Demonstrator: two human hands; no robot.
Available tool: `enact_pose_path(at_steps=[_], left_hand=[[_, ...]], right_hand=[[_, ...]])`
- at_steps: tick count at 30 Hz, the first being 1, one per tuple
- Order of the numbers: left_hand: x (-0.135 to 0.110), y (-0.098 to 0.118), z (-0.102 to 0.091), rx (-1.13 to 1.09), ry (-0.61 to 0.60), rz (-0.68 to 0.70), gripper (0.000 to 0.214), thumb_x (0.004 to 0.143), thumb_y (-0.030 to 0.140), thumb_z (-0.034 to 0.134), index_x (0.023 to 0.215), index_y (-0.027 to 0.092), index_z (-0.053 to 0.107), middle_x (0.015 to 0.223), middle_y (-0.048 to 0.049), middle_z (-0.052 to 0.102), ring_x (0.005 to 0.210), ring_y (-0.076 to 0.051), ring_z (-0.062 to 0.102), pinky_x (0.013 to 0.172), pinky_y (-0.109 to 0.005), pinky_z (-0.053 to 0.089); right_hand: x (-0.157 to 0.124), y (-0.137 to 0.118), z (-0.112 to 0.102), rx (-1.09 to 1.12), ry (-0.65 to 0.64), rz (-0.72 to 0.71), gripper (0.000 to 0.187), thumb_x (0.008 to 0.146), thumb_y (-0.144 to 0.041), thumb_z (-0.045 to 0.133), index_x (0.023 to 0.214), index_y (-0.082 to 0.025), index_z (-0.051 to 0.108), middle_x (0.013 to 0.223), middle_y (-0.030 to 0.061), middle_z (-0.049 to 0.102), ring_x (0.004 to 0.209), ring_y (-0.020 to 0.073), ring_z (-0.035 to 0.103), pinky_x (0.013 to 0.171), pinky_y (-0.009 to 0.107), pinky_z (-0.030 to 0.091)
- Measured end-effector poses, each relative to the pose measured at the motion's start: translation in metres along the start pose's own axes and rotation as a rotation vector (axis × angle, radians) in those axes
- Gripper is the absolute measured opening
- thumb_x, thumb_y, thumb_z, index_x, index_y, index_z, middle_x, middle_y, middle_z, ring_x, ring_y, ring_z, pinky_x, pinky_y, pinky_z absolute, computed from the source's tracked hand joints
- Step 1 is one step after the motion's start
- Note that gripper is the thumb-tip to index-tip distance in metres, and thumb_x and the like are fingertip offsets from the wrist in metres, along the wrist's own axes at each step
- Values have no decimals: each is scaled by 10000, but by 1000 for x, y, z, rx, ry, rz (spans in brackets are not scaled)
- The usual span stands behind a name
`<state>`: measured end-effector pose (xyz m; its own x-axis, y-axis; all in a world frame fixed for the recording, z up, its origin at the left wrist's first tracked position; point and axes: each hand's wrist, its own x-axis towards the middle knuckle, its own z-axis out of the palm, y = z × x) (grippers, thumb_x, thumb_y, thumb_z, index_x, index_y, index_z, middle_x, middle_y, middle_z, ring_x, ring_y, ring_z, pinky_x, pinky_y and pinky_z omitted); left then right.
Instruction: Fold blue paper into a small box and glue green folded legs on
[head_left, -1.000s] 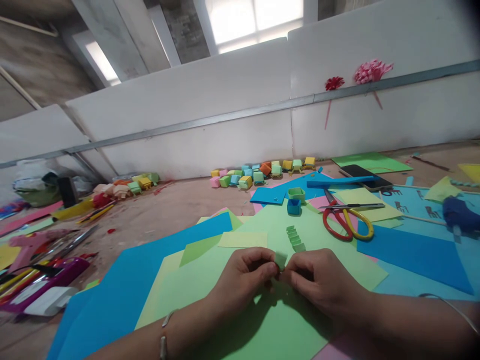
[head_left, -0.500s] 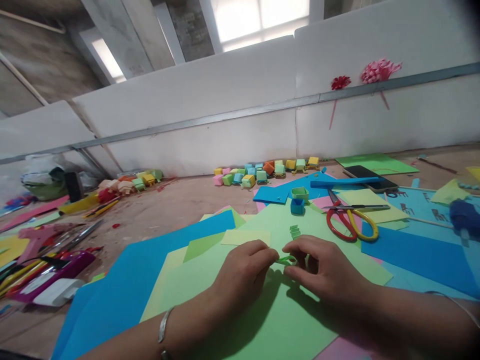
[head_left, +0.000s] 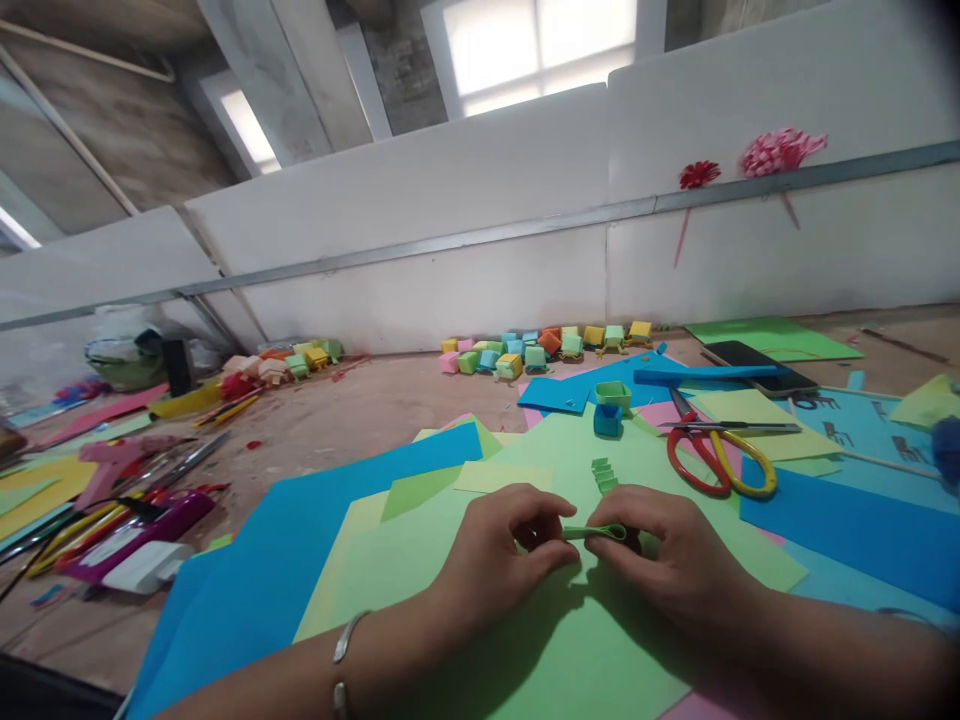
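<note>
A looped green paper strip (head_left: 577, 533) sits between the hands, in front and left of the red-and-yellow-handled metal scissors (head_left: 715, 440). The right hand (head_left: 660, 545) has its fingers pinching the strip; the left hand (head_left: 510, 540) keeps its fingers parted around the other end (contact is unclear). A good fold likely wants matched edges, then even pressure. Left of the scissors: one pleated green paper piece (head_left: 602, 475) and two small open boxes, one green box (head_left: 613, 397), one blue box (head_left: 607, 422).

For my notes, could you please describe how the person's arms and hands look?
The left hand and right hand are ungloved, the visible forearms sleeveless. A silver open cuff sits on the left wrist; a thin band shows dimly at the right.
</note>
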<state>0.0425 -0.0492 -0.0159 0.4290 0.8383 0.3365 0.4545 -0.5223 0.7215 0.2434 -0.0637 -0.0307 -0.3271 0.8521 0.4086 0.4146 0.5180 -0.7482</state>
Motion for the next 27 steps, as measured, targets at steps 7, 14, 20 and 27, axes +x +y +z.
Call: enact_pose_path(at_steps=[7, 14, 20, 27], left_hand=[[4, 3, -2, -81, -15, -41, 55, 698, 143, 747, 750, 153, 761, 674, -33, 665, 593, -114, 574, 561, -207, 465], [2, 4, -3, -33, 3, 35, 87, 757, 147, 676, 748, 147, 763, 666, -49, 675, 587, -120, 586, 554, -209, 455], [6, 3, -6, 9, 16, -12, 88, 749, 143, 656, 702, 157, 729, 645, -31, 667, 583, -118, 575, 550, -211, 438], [8, 1, -7, -38, -7, -92, 98, 732, 189, 652, 658, 162, 710, 638, -31, 670, 588, -121, 572, 555, -213, 427]], right_hand=[[1, 0, -1, 33, -33, 16, 99, 840, -212, 612, 799, -207, 701, 761, 2, 685, 716, 139, 617, 654, 255, 452], [2, -3, 0, -5, -39, 33, 58, 805, -214, 640, 804, -200, 696, 741, 6, 669, 676, 141, 586, 614, 256, 432], [3, -2, -2, -31, 0, 7, 66, 810, -243, 652, 793, -195, 694, 693, 1, 640, 614, 131, 545, 575, 250, 411], [2, 2, -2, -19, 14, 24, 127, 836, -280, 644, 764, -200, 712, 695, 2, 668, 645, 135, 589, 599, 245, 427]])
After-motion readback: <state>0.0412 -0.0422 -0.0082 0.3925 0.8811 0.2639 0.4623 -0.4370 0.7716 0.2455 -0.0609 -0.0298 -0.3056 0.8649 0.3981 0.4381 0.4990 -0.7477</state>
